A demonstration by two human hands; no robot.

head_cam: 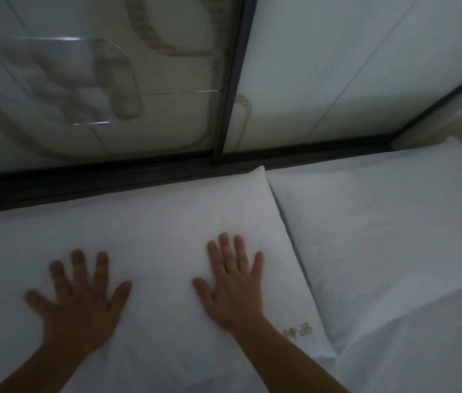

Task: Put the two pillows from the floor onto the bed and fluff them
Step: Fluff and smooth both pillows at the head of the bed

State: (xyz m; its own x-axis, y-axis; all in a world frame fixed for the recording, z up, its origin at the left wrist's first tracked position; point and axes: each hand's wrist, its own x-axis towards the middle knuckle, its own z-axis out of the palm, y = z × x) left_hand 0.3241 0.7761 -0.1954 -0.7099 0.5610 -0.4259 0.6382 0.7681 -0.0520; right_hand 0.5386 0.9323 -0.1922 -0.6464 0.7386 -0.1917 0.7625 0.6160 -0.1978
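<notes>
Two white pillows lie side by side at the head of the bed. The left pillow (161, 222) fills the lower left and carries small gold embroidery near its lower right corner. My left hand (79, 296) rests flat on it, palm down, fingers spread. My right hand (232, 285) lies flat on the same pillow further right, fingers also apart. The right pillow (380, 228) touches the first along a seam and is untouched. Neither hand holds anything.
A dark frame rail (110, 177) runs along the head of the bed, with a glass partition (96, 80) and a white wall panel (351, 66) behind it. White bed sheet (437, 350) shows at the lower right.
</notes>
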